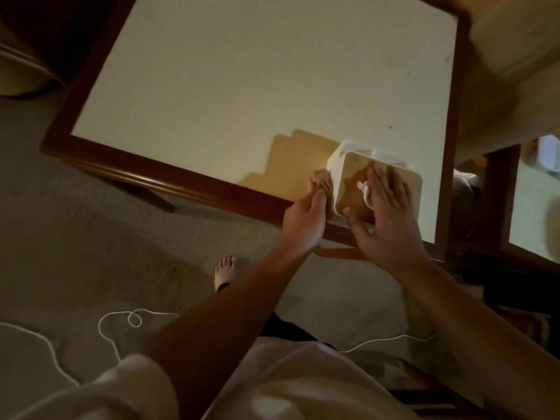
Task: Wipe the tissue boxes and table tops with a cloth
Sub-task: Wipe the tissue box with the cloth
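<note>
A white tissue box (pixel 339 165) with a tan wooden lid stands near the front right corner of a table with a pale glass top (pixel 257 86) and a dark wooden frame. My right hand (pixel 385 219) lies flat on the lid, fingers straight and spread. Against the box's left side, my left hand (pixel 306 216) grips a small crumpled cloth (pixel 319 178). A bit of white tissue (pixel 363 189) pokes out of the lid beside my right fingers.
A second glass-topped table (pixel 533 201) stands at the right edge with a white object on it. A pale sofa (pixel 515 56) lies behind the table's right side. White cords (pixel 121 322) trail over the carpet near my bare foot (pixel 225 271).
</note>
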Action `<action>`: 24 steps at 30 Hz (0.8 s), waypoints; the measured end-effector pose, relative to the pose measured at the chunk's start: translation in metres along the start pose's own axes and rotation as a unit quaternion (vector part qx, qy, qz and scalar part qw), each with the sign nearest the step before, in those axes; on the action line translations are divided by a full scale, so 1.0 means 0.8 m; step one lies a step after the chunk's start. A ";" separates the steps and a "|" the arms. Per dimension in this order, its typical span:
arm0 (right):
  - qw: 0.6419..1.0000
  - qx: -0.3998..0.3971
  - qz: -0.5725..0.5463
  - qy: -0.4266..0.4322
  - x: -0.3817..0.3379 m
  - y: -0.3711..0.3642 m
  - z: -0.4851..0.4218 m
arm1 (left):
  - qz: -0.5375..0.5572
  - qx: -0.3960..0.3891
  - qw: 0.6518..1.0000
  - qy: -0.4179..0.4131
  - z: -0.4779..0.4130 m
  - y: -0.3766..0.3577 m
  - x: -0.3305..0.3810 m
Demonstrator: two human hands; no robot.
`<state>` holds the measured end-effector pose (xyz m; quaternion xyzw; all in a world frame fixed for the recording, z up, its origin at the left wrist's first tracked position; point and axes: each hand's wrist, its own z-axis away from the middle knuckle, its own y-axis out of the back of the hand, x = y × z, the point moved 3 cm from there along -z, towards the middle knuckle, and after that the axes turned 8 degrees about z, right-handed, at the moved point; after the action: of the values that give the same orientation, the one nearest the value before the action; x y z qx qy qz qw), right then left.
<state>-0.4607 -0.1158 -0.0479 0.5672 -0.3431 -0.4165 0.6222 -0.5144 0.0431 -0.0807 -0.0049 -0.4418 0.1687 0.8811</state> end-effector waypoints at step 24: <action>0.999 -0.012 -0.033 0.006 -0.001 0.002 -0.003 | -0.010 0.000 1.000 -0.009 0.008 -0.009 0.011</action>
<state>-0.4589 -0.1141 -0.0467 0.5732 -0.3152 -0.4377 0.6169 -0.5122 0.0379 -0.0685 0.0008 -0.4495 0.1600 0.8788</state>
